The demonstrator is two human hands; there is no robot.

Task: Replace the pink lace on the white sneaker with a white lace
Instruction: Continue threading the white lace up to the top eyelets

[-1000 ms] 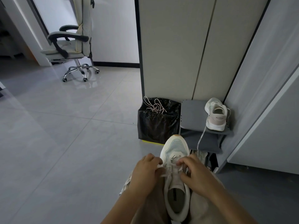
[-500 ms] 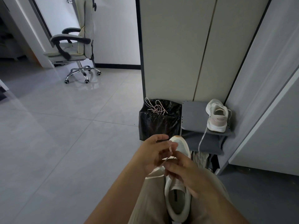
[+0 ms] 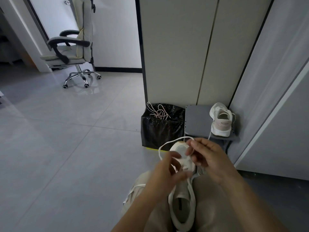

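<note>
A white sneaker (image 3: pixel 182 198) lies between my knees, toe pointing away from me. A white lace (image 3: pixel 167 144) arcs in a loop over its toe. My right hand (image 3: pixel 207 158) pinches the lace's far end above the toe. Over the eyelets, my left hand (image 3: pixel 165 173) has curled fingers holding the lace; it is blurred. The pink lace (image 3: pixel 158 113) lies tangled on top of a black bin bag (image 3: pixel 160 129). A second white sneaker (image 3: pixel 220 119) stands on a grey shelf (image 3: pixel 195 121).
Tall cabinet doors (image 3: pixel 180 47) rise straight ahead, and a grey panel wall (image 3: pixel 275 91) closes the right side. An office chair (image 3: pixel 73 47) on castors stands at the far left. Open tiled floor (image 3: pixel 58 148) spreads to the left.
Both hands rose from the eyelets and drew the white lace up and out into a loop over the toe. The camera view shifted slightly.
</note>
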